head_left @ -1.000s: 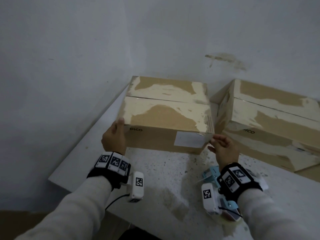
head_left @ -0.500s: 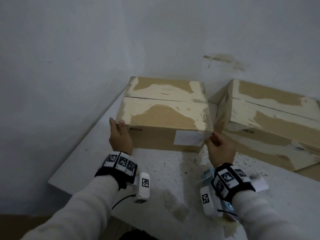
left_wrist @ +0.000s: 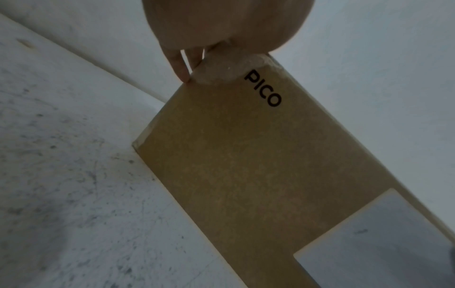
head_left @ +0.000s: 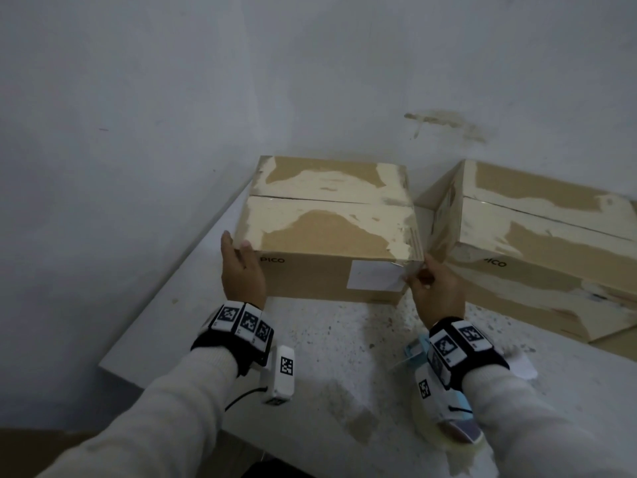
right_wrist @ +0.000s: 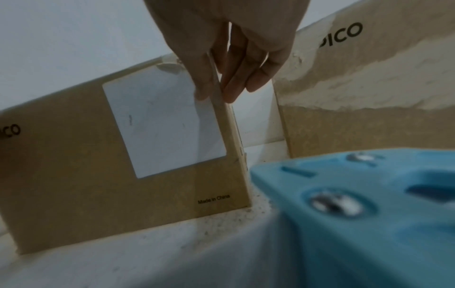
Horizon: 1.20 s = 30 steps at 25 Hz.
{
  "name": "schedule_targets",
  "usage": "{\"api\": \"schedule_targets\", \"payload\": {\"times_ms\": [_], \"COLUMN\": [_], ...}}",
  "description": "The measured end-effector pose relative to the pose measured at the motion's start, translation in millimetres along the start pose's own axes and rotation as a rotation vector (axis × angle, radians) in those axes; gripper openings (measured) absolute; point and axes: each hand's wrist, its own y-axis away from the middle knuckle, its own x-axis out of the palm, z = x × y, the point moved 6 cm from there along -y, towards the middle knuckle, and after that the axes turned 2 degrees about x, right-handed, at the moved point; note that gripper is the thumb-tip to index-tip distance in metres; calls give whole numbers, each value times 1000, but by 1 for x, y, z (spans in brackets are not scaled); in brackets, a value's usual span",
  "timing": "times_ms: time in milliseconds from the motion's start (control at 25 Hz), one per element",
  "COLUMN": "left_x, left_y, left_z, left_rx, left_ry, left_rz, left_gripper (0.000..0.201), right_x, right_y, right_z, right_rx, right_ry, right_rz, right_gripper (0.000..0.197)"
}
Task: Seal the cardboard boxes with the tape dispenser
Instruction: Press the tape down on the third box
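Note:
The left cardboard box [head_left: 327, 236] with torn pale patches stands closed on the white table [head_left: 327, 343]. My left hand [head_left: 241, 267] lies flat against its front left corner: straight fingers [left_wrist: 181, 68] along the side, thumb on the front face near the PICO print. My right hand [head_left: 424, 277] pinches the front right corner [right_wrist: 229, 117], thumb on the front by the white label [right_wrist: 160, 120], fingers round the side. The blue tape dispenser [head_left: 418, 350] lies on the table under my right wrist, close up in the right wrist view [right_wrist: 357, 204]. Neither hand touches it.
A second closed box [head_left: 537, 246] stands just right of the first, a narrow gap between them. A white wall rises right behind both boxes and along the left. The table's front left edge [head_left: 113, 369] is near my left forearm.
Both hands have moved forward onto the left box's front corners. The left fingers have straightened along its side, and the right hand has closed onto the right corner.

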Motion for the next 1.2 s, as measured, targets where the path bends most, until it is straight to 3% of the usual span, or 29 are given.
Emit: {"api": "schedule_targets", "payload": {"times_ms": [200,400,480,560,680,840,1000,1080,1200], "left_x": [-6,-19,-14,-2,14,15,6,11,25], "left_y": [-2,-23,-41,-53,-54,-55,-58,-54,-44], "left_z": [-1,-8,-14,-22,-26,-21,-24,-35,-47], "left_rx": [-38,-15,8,47,36,50,47,112,272], "left_ry": [11,-49,-48,-78,-137,-111,-155,-258,-486], "left_rz": [-30,-15,87,230,380,374,319,332,540], "left_gripper": [38,31,43,58,60,52,31,37,65], "right_x": [-1,-16,-11,-1,12,-2,-11,-6,8], "right_y": [-2,-8,-17,-23,-26,-30,-39,-45,-52], "right_z": [9,17,16,21,27,19,6,7,19], "right_rx": [71,91,138,173,245,332,371,363,290], "right_ry": [25,64,69,63,-208,-384,-240,-192,-222], "right_rz": [26,127,155,180,225,69,55,85,247], "right_gripper": [15,34,35,50,55,33,30,20,50]}}
